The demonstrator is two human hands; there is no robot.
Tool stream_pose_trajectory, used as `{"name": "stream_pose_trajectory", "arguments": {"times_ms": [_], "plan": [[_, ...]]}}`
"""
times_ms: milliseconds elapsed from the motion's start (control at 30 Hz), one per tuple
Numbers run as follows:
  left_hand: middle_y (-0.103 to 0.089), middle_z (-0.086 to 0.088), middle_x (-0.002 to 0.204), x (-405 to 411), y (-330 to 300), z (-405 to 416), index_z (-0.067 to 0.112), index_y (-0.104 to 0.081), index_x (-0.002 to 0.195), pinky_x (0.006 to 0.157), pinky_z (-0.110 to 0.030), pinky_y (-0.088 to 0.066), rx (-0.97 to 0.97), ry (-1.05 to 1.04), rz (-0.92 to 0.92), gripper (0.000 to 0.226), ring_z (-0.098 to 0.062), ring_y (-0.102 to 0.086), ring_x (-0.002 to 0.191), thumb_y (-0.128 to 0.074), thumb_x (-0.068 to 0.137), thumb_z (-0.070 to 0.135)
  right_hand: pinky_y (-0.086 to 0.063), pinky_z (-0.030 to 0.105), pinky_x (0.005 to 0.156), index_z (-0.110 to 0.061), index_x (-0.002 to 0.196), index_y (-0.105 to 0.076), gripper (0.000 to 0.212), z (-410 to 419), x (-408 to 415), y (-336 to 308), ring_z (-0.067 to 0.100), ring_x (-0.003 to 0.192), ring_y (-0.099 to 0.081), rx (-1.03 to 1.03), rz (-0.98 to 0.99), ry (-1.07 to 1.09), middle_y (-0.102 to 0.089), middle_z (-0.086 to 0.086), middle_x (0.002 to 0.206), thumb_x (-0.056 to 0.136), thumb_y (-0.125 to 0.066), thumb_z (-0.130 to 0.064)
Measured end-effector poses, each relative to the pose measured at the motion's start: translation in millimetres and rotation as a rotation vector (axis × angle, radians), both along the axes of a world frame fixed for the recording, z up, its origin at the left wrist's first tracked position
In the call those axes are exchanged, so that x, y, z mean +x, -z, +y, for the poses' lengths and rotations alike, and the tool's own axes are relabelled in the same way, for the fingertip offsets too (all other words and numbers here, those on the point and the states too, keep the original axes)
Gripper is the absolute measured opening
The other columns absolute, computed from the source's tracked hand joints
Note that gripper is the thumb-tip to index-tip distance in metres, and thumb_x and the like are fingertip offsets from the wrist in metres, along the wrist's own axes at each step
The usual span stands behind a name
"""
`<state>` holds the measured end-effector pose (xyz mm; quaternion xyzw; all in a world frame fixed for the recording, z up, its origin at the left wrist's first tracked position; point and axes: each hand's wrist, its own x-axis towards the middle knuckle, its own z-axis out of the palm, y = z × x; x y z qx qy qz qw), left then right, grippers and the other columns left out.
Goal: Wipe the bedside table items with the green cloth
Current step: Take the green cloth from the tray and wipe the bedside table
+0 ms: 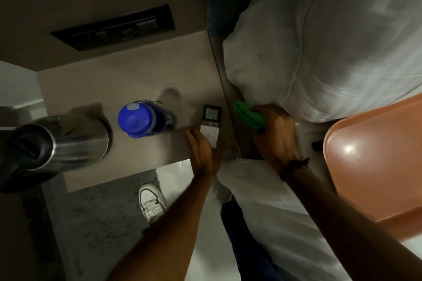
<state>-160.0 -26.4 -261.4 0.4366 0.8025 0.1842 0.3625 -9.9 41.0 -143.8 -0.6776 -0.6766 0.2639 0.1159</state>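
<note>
A white remote control point(211, 124) with a small screen lies near the right edge of the beige bedside table point(127, 84). My left hand point(202, 150) rests on its lower end, fingers curled around it. The green cloth point(250, 116) is bunched in my right hand point(275, 131), which sits on the bed edge just right of the table, below the pillow. A blue-lidded water bottle point(137, 120) stands at the table's middle. A steel kettle point(61, 141) stands at its left.
A white pillow point(319, 52) fills the upper right on the bed. An orange tray point(376, 157) lies on the bed at right. A dark switch panel point(114, 27) is on the wall behind the table. My white shoe point(151, 201) stands on the floor below.
</note>
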Motion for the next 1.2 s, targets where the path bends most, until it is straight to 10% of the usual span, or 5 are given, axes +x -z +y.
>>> {"name": "stream_pose_trajectory", "arguments": {"times_ms": [200, 567, 767, 967, 1200], "plan": [[-0.042, 0.001, 0.136, -24, -39, -62, 0.022, -0.042, 0.137, 0.089, -0.039, -0.058, -0.004, 0.091, -0.047, 0.069, -0.031, -0.058, 0.122, -0.077, 0.079, 0.034, -0.048, 0.036, 0.084, -0.005, 0.117, -0.064, 0.044, -20, -24, -13, 0.036, 0.105, -0.060, -0.043, 0.032, 0.041, -0.067, 0.019, 0.114, 0.075, -0.077, -0.005], [-0.055, -0.006, 0.127, -58, -70, -111, 0.013, -0.054, 0.133, 0.086, -0.019, -0.042, 0.048, 0.099, -0.035, 0.069, -0.019, -0.056, 0.112, -0.081, 0.071, 0.025, -0.054, 0.053, 0.087, -0.006, 0.106, -0.075, 0.037, -86, -46, 3, 0.042, 0.106, -0.066, -0.081, -0.084, -0.750, -0.072, 0.017, 0.111, 0.070, -0.080, 0.001], [-0.050, -0.002, 0.124, -68, -66, -122, 0.017, -0.052, 0.133, 0.080, -0.025, -0.050, 0.022, 0.060, -0.008, 0.070, -0.023, -0.061, 0.108, -0.079, 0.069, 0.025, -0.053, 0.045, 0.076, -0.004, 0.113, -0.071, 0.039, -80, -22, 4, 0.043, 0.097, -0.060, -0.158, -0.063, -0.279, -0.069, 0.018, 0.110, 0.075, -0.074, 0.004], [-0.052, -0.001, 0.124, -58, -73, -109, 0.019, -0.051, 0.130, 0.077, -0.029, -0.055, 0.066, 0.098, -0.051, 0.069, -0.017, -0.058, 0.105, -0.080, 0.069, 0.028, -0.051, 0.049, 0.081, -0.007, 0.111, -0.073, 0.042, -87, -76, -6, 0.041, 0.103, -0.064, 0.064, -0.024, -0.554, -0.071, 0.016, 0.112, 0.070, -0.080, 0.001], [-0.056, -0.009, 0.124, -50, -61, -112, 0.014, -0.054, 0.133, 0.082, -0.024, -0.044, 0.018, -0.001, -0.005, 0.070, -0.026, -0.060, 0.110, -0.081, 0.069, 0.023, -0.048, 0.046, 0.098, -0.015, 0.121, -0.069, 0.036, -82, -26, 11, 0.036, 0.120, -0.056, -0.200, -0.168, -0.627, -0.067, 0.011, 0.126, 0.085, -0.067, -0.007]]}}
